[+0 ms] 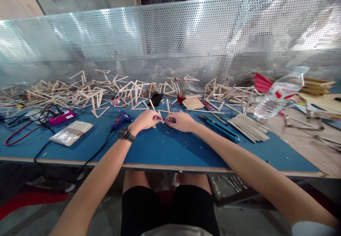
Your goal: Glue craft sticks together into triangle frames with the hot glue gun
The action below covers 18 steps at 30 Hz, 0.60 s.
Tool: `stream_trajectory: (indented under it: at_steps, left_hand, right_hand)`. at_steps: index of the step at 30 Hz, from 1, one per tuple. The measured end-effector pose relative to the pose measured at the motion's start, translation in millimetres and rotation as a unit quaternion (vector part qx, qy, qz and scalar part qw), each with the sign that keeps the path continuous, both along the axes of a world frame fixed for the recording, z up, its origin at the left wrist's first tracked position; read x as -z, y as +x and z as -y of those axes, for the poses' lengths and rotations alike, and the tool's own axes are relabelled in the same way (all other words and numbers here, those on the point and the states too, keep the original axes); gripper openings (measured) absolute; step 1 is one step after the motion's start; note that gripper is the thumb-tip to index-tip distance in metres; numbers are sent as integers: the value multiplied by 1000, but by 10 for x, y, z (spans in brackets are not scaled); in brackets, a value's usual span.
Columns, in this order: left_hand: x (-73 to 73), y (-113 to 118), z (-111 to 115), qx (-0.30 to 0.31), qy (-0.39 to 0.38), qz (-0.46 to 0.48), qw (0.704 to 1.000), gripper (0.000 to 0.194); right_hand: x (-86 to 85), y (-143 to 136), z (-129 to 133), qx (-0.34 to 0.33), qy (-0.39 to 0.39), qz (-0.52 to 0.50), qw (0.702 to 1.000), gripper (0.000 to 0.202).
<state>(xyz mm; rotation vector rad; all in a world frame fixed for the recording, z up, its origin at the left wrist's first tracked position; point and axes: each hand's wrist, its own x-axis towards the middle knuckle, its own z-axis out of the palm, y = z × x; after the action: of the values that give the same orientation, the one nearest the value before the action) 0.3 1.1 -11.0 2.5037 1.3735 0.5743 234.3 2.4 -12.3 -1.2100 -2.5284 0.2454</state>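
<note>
Pinching thin sticks (160,115) at the centre of the frame, with left hand (147,119) and right hand (182,121) both closed on them by the fingertips, near each other, low over the blue mat (160,150). Cannot tell exactly which piece meets which finger, being partly hidden by the fingers.

Ending in a pale front edge (149,166) across the lower middle of the frame. Between hands and edge, showing a broad blue stretch, sprinkled with small flecks (185,144): open room for both forearms. Hemmed in beyond the hands by a tangle of frames (61,94) and, behind that, by a perforated screen (170,33) across the full width. Bounded at left by a glue gun (121,119), with its cord (102,149) trailing over the front edge, and farther out by a power strip (61,116). Bounded at right by a slanting cutter (222,128), then fanned slats (249,126).

Standing in a reddish jar (181,98) at upper middle, thin rods (177,86), too blurred to identify. Wrapped in a clear packet (69,134) at left, pale flat pieces. At upper right, leaning, a clear bottle (279,95) with red print; contents hard to make out. Left of the jar, a dark phone (156,100).
</note>
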Motion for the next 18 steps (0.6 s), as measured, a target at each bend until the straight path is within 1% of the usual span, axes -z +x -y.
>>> stream_trajectory:
  at_steps: [7,14,18]
  left_hand:
    - [25,15,-14,3,20,-2,1000,23]
    - [51,33,0,3,10,-16,1000,21]
    - [42,38,6,7,4,-16,1000,27]
  right_hand:
    - [33,-15,17,-42,17,-9,999,27]
    - [44,-16,16,-35,11,-5,999,27]
    - [35,-18,33,-31,5,-3,1000,27]
